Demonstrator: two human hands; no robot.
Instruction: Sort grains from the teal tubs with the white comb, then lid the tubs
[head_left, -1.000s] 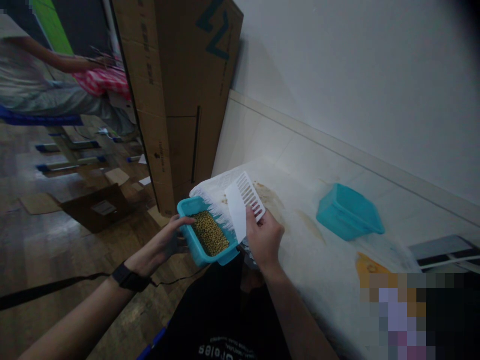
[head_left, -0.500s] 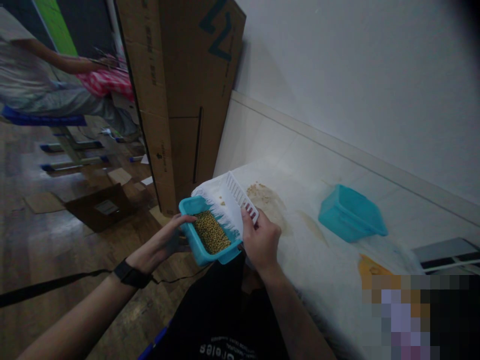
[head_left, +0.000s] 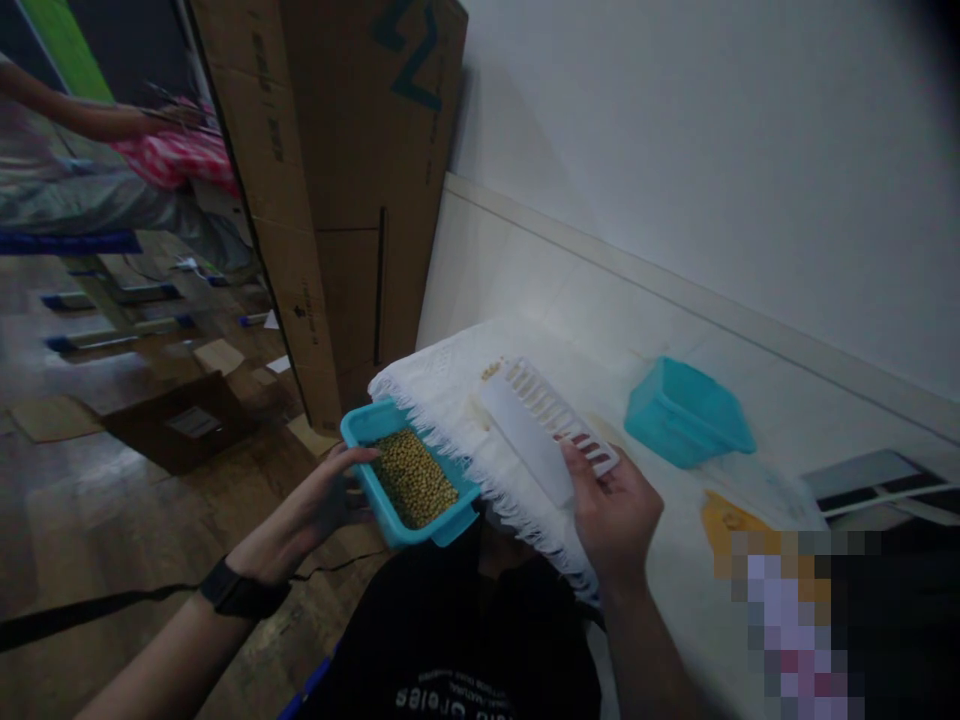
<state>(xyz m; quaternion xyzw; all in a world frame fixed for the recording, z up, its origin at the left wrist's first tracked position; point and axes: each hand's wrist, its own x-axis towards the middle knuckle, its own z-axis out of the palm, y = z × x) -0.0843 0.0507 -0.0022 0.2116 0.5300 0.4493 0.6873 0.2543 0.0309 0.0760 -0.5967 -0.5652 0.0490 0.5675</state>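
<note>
My left hand [head_left: 337, 490] grips the left side of a teal plastic tub [head_left: 456, 528], thumb over the rim. Soybeans [head_left: 412, 477] fill its lower part. The tub is held at the fringed edge of a white cloth [head_left: 431, 385] on the table. In my right hand [head_left: 621, 510] is a white plastic panel with a row of slots [head_left: 529, 440], pinched at its near end. Its far end is low over the cloth, beside a few loose soybeans [head_left: 491, 370]; whether it touches the cloth I cannot tell.
A second teal tub [head_left: 667, 425] stands on the cloth to the right, near an orange item [head_left: 731, 522]. A tall cardboard box [head_left: 352, 200] rises beyond the table's left end. Flattened cardboard [head_left: 180, 420] lies on the floor. Another person sits at far left.
My right hand has moved right with the slotted panel, away from the tub and across the cloth to the loose soybeans. My left hand still holds the tub, shifted slightly left in view.
</note>
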